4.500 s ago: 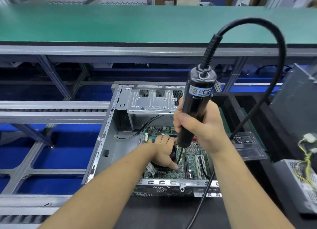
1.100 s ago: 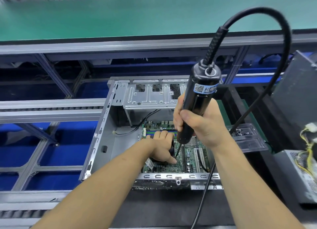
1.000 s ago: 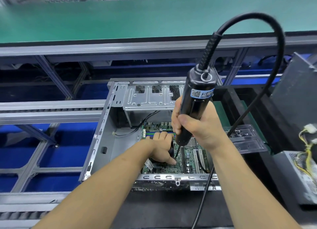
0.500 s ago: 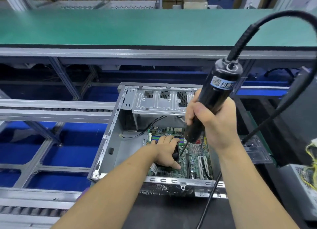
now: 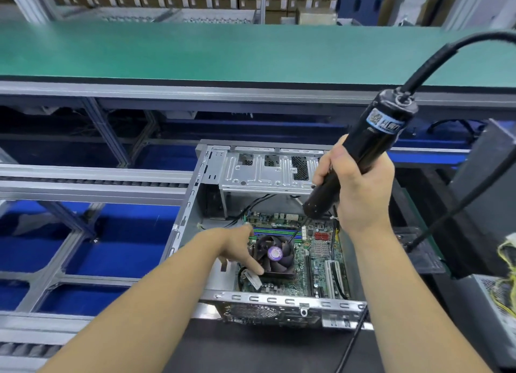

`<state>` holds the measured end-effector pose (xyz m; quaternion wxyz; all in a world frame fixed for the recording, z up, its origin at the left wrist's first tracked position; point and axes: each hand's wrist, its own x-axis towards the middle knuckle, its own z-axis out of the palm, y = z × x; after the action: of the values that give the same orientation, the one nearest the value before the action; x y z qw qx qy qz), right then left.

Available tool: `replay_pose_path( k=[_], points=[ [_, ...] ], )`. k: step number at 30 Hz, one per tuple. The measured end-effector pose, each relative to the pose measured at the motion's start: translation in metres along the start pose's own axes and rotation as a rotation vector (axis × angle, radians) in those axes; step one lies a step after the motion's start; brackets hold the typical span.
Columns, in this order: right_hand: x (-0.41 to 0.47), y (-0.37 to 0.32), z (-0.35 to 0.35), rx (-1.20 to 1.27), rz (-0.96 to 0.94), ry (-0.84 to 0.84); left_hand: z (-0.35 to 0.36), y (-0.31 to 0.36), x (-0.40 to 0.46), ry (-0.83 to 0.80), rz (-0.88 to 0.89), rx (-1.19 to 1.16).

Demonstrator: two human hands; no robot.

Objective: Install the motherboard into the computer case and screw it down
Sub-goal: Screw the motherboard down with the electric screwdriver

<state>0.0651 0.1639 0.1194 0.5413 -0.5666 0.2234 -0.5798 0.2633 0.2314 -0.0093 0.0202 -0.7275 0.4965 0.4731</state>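
1. Head view, with the CPU fan (image 5: 275, 254) as my landmark: the motherboard (image 5: 321, 257) lies flat on the floor of the open computer case (image 5: 192, 205), spreading out on all sides of the fan.
2. My left hand (image 5: 240, 247) rests against the fan's left edge, fingers fairly straight and together, the thumb reaching to the near-left corner of the cooler. It clamps nothing that I can see.
3. My right hand (image 5: 360, 188) is up and to the right of the fan, fingers wrapped tight round the black electric screwdriver (image 5: 360, 160). The bit slants down toward the fan's far-right corner. I cannot tell whether it sits on a screw.
4. I judge the board stiff but fragile, light apart from the cooler. I'd steady it by the cooler block or bare edges, never the slots right of the fan.
5. The driver looks top-heavy, and its cable (image 5: 446, 51) may tug; a slipped bit could scar traces, so I'd hold it upright.
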Motion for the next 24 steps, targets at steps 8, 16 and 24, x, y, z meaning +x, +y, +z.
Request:
replay_pose_path(
  k=[8, 16, 24],
  points=[
    [-0.011, 0.01, 0.035, 0.052, 0.073, -0.065, 0.009, -0.028, -0.014, -0.065, -0.05, -0.329],
    [-0.021, 0.014, 0.058, 0.073, 0.093, -0.159, 0.02, -0.019, -0.025, -0.238, -0.107, 0.0],
    [-0.031, 0.018, 0.066, 0.029, 0.099, -0.194, 0.026, -0.014, -0.021, -0.287, -0.094, 0.462]
  ],
)
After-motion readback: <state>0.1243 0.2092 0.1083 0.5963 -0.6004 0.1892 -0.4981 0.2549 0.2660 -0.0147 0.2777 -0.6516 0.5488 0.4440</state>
